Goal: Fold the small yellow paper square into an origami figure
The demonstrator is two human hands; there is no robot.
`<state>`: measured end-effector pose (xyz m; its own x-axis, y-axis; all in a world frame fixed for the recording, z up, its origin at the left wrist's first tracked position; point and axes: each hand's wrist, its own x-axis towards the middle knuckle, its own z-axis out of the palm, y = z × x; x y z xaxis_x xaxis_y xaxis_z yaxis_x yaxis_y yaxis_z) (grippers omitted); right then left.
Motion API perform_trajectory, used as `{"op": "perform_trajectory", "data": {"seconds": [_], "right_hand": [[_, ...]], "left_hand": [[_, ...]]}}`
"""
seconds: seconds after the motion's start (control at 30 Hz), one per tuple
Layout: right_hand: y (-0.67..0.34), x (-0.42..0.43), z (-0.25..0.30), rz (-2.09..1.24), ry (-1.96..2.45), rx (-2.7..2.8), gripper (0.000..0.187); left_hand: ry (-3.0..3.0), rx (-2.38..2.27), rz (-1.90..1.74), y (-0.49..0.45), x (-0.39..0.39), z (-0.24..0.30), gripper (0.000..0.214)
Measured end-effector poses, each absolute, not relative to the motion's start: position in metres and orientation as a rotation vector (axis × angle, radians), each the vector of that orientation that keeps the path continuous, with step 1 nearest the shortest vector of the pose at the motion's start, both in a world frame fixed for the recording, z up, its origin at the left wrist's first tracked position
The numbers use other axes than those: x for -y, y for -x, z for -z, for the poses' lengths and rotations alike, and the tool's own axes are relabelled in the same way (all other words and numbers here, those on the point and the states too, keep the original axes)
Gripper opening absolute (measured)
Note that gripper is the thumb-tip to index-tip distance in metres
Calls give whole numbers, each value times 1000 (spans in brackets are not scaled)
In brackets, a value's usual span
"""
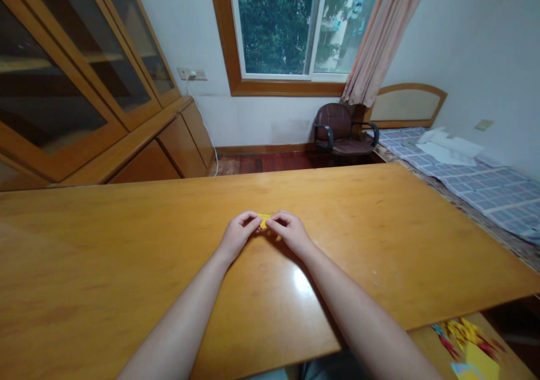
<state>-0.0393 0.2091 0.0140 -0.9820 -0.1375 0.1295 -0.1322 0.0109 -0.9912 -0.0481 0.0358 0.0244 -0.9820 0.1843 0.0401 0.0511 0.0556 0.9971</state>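
Observation:
A small yellow piece of folded paper (264, 221) is pinched between my two hands, just above the wooden table (139, 245). My left hand (241, 233) grips its left end between thumb and fingers. On the right end, my right hand (291, 231) holds it in the same kind of pinch. Fingers cover both ends, so only the middle of the paper shows.
At the lower right, a lower surface bears yellow paper sheets (481, 363) and a pile of yellow and red pieces (464, 332). A brown armchair (337, 127) stands beyond the table, near a bed (472, 183). Glass-door cabinets (97, 43) line the left.

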Motion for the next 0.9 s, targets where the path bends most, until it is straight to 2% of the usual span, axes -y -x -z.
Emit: {"op": "perform_trajectory", "data": {"seconds": [0.2,0.43,0.9], "right_hand": [[40,-207,-10,2236,281,-2275,18],[33,-206,-16,2075,500,-2660,7],[30,-207,-19,2079,725,-2733,13]], "left_hand": [[-249,-2213,-2025,48,-35,-27,25],[-214,-2074,-2094,48,-35,-24,26],[-241,-1937,-2139,52,-32,-19,24]]}}
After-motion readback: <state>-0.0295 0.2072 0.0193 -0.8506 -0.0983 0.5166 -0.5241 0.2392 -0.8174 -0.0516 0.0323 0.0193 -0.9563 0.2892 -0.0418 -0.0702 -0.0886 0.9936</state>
